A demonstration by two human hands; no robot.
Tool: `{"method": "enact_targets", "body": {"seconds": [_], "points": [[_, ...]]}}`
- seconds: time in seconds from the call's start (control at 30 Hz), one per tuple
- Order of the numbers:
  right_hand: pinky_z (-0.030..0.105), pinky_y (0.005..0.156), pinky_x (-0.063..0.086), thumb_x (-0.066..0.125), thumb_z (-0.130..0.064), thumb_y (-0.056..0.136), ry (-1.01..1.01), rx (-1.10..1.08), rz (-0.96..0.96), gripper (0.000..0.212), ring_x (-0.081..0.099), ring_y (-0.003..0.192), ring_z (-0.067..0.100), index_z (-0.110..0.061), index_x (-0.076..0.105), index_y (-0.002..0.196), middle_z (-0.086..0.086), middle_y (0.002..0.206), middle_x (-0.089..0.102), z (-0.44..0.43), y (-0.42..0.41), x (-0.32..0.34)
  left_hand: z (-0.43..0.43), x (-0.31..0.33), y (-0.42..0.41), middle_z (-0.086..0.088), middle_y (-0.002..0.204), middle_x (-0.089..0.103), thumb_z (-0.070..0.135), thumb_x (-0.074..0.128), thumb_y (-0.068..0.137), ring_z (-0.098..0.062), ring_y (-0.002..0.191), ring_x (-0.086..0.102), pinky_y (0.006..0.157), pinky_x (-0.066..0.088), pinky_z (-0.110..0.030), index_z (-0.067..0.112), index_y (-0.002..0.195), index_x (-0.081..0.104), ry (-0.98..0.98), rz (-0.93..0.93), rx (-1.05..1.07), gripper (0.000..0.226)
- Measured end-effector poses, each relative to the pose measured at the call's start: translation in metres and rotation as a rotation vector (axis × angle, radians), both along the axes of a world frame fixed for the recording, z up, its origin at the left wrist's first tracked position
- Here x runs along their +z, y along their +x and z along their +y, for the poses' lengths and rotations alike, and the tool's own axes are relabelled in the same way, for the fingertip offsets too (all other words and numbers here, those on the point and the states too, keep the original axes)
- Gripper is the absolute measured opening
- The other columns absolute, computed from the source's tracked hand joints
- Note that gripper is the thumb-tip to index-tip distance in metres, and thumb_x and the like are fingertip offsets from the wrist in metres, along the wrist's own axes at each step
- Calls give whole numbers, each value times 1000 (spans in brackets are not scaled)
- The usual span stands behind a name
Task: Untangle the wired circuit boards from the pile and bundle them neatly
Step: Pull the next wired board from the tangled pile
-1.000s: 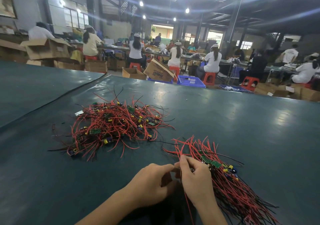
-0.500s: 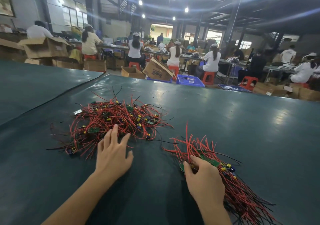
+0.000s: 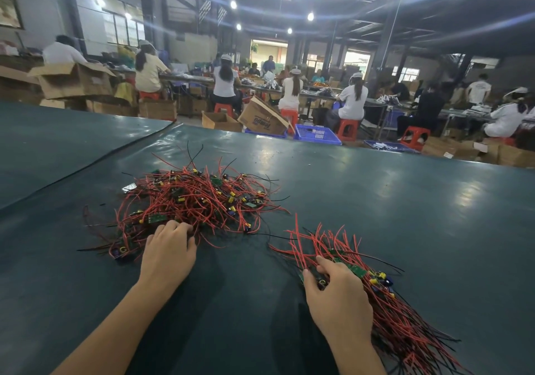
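While the left hand curls its fingers into the near edge of the tangled pile on the green worktop, the right hand grips the boards of the bundle lying near the pile's right side.

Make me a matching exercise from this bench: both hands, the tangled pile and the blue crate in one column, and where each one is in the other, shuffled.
Column one
1. left hand
2. right hand
3. tangled pile
4. blue crate

Column two
A. behind the far edge of the table
B. on the aligned bundle, fingers at its boards
C. spread on the table, wires crossing every way
D. fingertips at the tangled pile's near edge

Pairs: 1-D, 2-B, 3-C, 4-A
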State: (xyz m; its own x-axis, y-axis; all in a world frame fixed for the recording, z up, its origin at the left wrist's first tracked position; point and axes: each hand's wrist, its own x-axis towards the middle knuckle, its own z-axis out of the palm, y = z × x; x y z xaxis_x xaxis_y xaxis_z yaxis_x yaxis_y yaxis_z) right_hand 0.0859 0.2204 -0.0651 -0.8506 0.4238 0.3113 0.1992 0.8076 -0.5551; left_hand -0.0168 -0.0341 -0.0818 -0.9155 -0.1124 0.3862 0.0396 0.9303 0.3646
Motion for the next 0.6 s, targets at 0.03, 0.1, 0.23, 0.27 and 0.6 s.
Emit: {"method": "enact_targets", "body": {"seconds": [0.03,0.1,0.23,0.27,0.6], "points": [[22,59,35,59,-47,92,-2,3,6,39,49,80,4,-33,62,127,-21,95,54,0,0,0,0,0,0,-6,114,63,20,58,92,-28,111,53,93,41,-42,10,120,63,0,5,6,30],[23,60,38,59,-47,92,-5,12,14,38,47,79,4,-33,62,126,-20,94,52,0,-1,-1,-2,-1,1,-7,123,61,23,59,91,-29,118,49,97,39,-44,13,129,57,-17,-10,38,39],[25,64,40,59,-47,92,-34,27,27,37,49,82,4,-33,62,126,-20,98,55,0,-1,-1,-5,-4,-1,-7,132,55,24,52,93,-31,122,45,98,41,-42,16,138,48,-32,-85,43,46],[25,64,41,59,-47,92,-36,31,31,37,50,82,4,-33,62,126,-19,100,57,0,-1,-2,-5,-4,-1,-6,126,59,24,51,94,-30,118,47,96,42,-41,17,137,49,-37,-79,40,44],[25,65,47,60,-45,92,-28,53,39,34,59,87,5,-34,63,124,-17,106,59,-1,0,0,16,0,10,6,96,65,38,56,89,-21,100,52,94,33,-37,28,121,58,-20,25,-98,34]]}}
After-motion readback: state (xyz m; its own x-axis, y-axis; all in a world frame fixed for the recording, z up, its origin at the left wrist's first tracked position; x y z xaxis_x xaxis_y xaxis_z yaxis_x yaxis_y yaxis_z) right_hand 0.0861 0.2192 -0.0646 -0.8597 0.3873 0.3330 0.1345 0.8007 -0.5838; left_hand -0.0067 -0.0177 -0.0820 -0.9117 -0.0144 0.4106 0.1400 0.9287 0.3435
